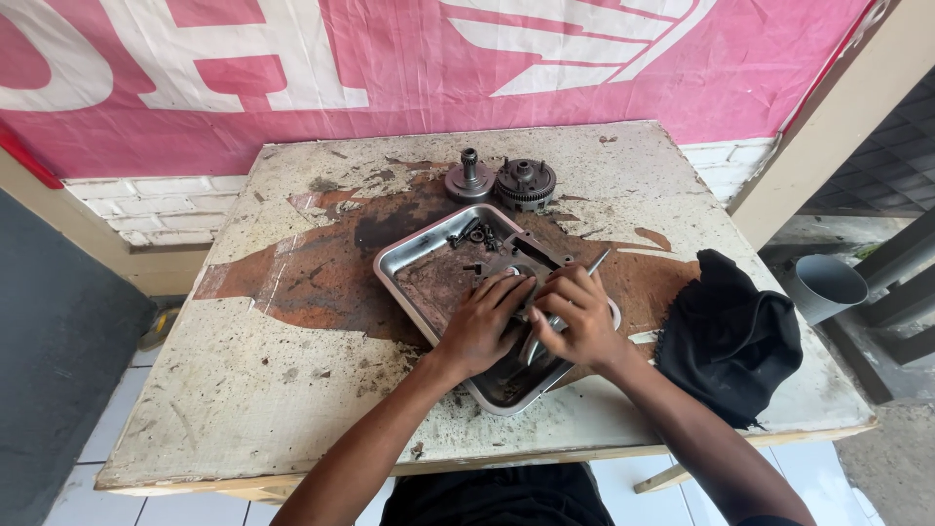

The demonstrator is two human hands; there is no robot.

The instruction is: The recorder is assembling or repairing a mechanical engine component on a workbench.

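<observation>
A dented metal tray [401, 261] lies in the middle of the stained table. Inside it sits a dark metal engine part [526, 255], with several small bolts [477, 236] loose at the tray's far end. My left hand [484, 326] presses down on the near side of that part. My right hand [581, 317] is closed around a slim metal tool [596, 263] whose tip sticks up and away over the tray's right rim. Both hands touch each other above the part.
Two round gear assemblies [470, 181] [525, 183] stand behind the tray. A black cloth [730, 336] lies bunched at the table's right edge. A grey bucket [826, 286] stands on the floor to the right. A pink banner hangs behind.
</observation>
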